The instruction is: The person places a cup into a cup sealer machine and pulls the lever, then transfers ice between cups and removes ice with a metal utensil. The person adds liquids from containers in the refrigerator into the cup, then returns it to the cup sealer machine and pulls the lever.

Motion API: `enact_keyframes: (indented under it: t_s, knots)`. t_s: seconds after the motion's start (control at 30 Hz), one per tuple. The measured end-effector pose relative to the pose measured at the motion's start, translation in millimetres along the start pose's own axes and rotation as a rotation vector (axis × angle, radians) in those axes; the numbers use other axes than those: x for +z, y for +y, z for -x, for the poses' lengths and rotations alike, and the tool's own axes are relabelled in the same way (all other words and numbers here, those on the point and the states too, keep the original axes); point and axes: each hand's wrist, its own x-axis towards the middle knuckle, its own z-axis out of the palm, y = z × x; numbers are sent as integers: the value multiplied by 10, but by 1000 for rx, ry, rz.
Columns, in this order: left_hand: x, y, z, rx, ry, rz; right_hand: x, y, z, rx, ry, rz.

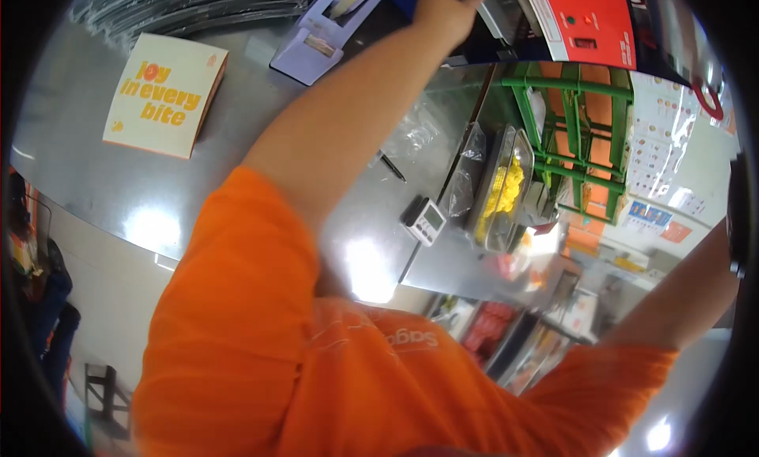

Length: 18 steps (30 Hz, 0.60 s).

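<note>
My left hand [444,16] is at the top edge of the view, its forearm stretched across the steel counter. The fingers look curled around a dark thing, partly cut off by the frame, that I cannot make out. Right beside that hand is a grey metal-edged device [492,14]. A lilac tape dispenser [316,42] with a roll of clear tape stands to the left of the hand. On the right, my other forearm rises to a dark wristwatch [737,220] at the frame edge; my right hand itself is out of view.
A box lettered "joy in every bite" [166,97] sits on the steel counter [87,184]. Black plastic packaging [190,10] lies behind it. Nearby are a pen [393,168], a white digital timer [427,221], a clear tray of yellow items [506,188], a green rack [569,85] and a red panel [589,22].
</note>
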Motion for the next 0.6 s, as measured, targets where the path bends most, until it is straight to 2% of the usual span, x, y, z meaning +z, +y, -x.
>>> enact_keyframes:
  t_s: [0.07,0.1,0.13,0.17,0.2,0.27,0.3,0.33,0.37,0.4,0.43,0.47,0.5,0.57,0.6]
  knots:
    - [-290,365,648,-362,-178,460,198,76,-441,25,-357,137]
    - [-296,214,924,-277,-272,477,385,398,-795,53,-491,-28]
    - [-535,278,1269,-211,-353,462,410,312,-644,-25,-581,-334]
    - [-659,215,1630,-146,-359,537,645,599,-845,-54,-644,-491]
    - [-794,85,1876,-90,-514,378,864,889,-1049,-78,-706,-648]
    - [-1073,-38,2189,-74,-801,263,912,490,-596,26,-281,-455]
    - [-1111,-158,2323,7,-825,247,999,458,-597,14,-280,-453]
    - [-1182,-225,2324,92,-945,135,1093,451,-622,-180,-56,-299]
    - [-1136,-297,2358,239,-972,103,1196,438,-623,-368,163,-137]
    - [-1079,-368,2400,386,-1000,73,1348,446,-550,-383,362,90]
    - [-1057,-378,2390,389,-1001,84,1496,432,-467,-353,567,314]
    - [-1035,-367,2380,324,-1018,61,1683,303,-311,-148,747,593]
    - [-1014,-357,2351,261,-1031,34,1814,93,-194,-165,868,534]
    - [-1008,-377,2332,259,-1009,40,2033,-17,-71,-165,826,517]
    - [-1010,-382,2336,253,-989,42,2109,-88,51,-242,771,469]
